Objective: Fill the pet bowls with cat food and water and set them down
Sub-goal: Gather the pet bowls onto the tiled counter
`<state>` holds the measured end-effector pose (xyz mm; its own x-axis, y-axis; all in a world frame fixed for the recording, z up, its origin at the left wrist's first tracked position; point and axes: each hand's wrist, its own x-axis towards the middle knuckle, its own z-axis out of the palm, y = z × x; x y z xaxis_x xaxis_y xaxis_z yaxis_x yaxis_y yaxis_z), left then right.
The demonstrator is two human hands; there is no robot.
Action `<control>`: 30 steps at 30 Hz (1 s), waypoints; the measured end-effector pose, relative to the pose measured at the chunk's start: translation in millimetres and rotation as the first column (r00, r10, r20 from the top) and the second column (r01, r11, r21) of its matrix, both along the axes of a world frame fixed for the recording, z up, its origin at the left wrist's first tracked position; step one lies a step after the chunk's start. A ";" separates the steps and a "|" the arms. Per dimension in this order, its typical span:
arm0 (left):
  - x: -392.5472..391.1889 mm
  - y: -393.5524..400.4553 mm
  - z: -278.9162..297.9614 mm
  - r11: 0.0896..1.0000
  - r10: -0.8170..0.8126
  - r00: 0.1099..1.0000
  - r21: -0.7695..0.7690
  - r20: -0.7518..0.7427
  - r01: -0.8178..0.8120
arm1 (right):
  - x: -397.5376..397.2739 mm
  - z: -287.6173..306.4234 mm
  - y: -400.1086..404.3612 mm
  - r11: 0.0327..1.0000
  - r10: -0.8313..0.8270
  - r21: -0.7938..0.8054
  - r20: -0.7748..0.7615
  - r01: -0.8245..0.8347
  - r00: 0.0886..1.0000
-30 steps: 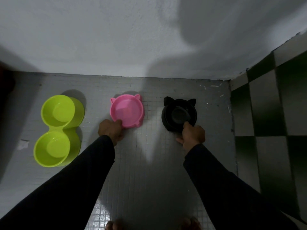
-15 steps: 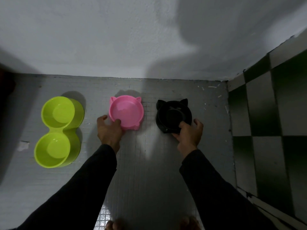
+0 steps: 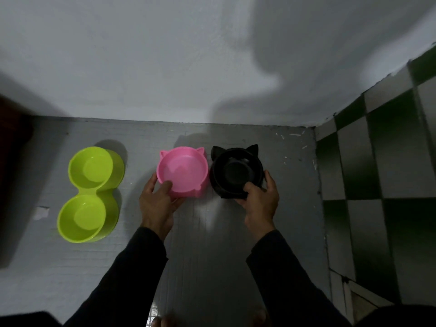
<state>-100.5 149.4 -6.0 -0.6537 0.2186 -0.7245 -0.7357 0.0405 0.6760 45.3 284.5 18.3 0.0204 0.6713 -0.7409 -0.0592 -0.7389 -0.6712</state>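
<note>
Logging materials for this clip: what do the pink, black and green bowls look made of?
Pink bowl: likely moulded plastic, smooth with a soft sheen; the ears are formed in one piece. Black bowl: probably the same plastic; too dark to judge its finish. Green double bowl: glossy plastic by its even colour, one seamless moulded body. Left hand and right hand grip the rims.

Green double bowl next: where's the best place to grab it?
Take the green double bowl at its narrow waist between the two cups, coming from above on its open right side. The waist pinches in, so fingers can wrap it, and gripping mid-length should keep both cups level.
</note>
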 end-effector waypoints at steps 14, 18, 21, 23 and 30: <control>0.0 11.1 129.2 0.992 0.042 0.998 0.119 -0.038 -0.037 | 6.3 119.3 5.9 0.993 0.024 0.116 -0.054 -0.018 0.998; 5.4 9.4 195.9 0.990 0.059 0.998 0.128 -0.037 -0.054 | 11.7 185.7 4.5 0.993 0.018 0.117 -0.073 -0.009 0.997; 9.8 3.7 251.7 0.991 0.058 0.997 0.123 -0.042 -0.053 | 15.3 241.3 -1.1 0.994 0.015 0.106 -0.101 -0.004 0.995; 13.3 -1.1 296.5 0.992 0.052 0.998 0.116 -0.040 -0.047 | 18.7 284.1 -5.9 0.995 0.003 0.098 -0.119 0.009 0.993; 25.8 -17.2 446.3 0.996 0.015 0.998 0.091 -0.069 -0.009 | 31.8 434.5 -22.7 0.995 -0.013 0.100 -0.128 0.026 0.992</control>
<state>-74.7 132.2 440.2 -0.7048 0.2728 -0.6549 -0.6870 -0.0320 0.7260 77.1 261.8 452.8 -0.0561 0.7431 -0.6668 -0.1623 -0.6658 -0.7283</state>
